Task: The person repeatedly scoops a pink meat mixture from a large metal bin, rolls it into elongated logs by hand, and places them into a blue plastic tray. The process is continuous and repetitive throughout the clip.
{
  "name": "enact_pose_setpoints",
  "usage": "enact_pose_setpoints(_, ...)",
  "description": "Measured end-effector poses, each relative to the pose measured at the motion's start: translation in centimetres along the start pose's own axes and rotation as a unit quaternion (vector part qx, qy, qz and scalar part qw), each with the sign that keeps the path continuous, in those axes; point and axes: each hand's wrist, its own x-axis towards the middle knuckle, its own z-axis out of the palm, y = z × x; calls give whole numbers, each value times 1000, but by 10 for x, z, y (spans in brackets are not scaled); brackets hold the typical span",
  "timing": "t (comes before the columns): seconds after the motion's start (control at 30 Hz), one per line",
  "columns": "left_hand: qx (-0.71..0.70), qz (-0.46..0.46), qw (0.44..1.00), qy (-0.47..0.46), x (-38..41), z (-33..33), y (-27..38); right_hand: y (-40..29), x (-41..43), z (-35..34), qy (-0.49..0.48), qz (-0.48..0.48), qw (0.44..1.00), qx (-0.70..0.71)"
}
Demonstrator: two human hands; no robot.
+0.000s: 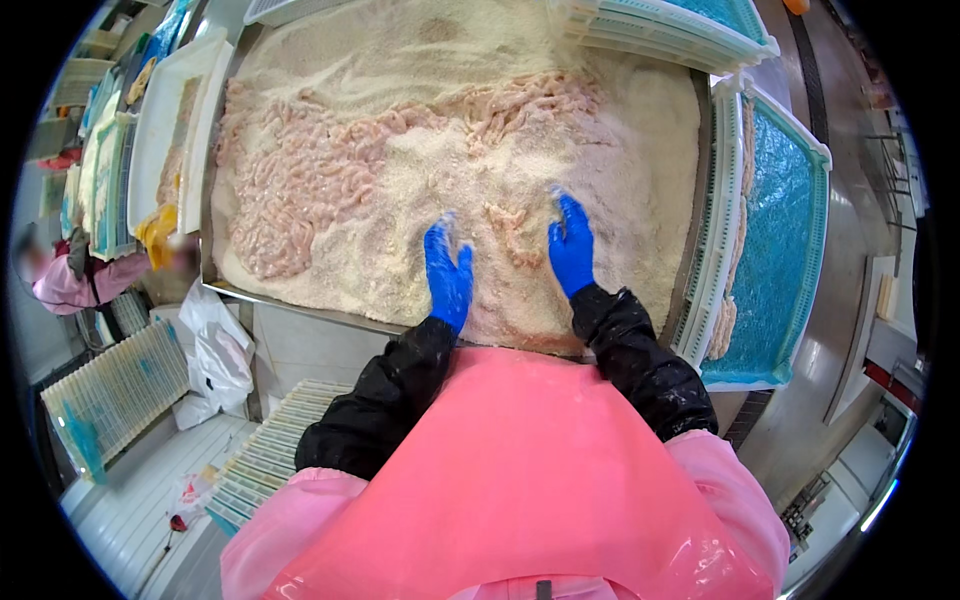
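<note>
My left hand (pixel 448 274), in a blue glove dusted with crumbs, is just above the pale breading crumbs (pixel 405 217) near the front edge of a metal-rimmed table tray (pixel 330 309). My right hand (pixel 572 244), gloved the same way, is to its right with the thumb apart from the fingers. Neither hand holds anything. Between them lies a small cluster of crumb-coated raw meat strips (pixel 514 236). A wet heap of pink raw meat strips (pixel 300 176) covers the left part of the crumbs. More strips (pixel 536 105), partly coated, lie farther back.
A white crate with blue lining (pixel 780 240) stands at the right, with coated strips (pixel 724 326) along its side. Another crate (pixel 667 30) overlaps the back right corner. A white tub (pixel 161 142) stands left. A person in pink (pixel 94 277) works beyond. Slatted crates (pixel 277 442) stand below left.
</note>
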Motion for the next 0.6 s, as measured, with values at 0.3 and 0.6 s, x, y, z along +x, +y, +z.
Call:
enact_pose_setpoints(0.3, -510, -427, 745, -54, 54, 40, 44, -57, 8, 36, -185, -153, 957, -163)
enact_pose_setpoints(0.6, -657, -390, 613, -200, 36, 28, 44, -48, 6, 23, -124, -148, 922, -334)
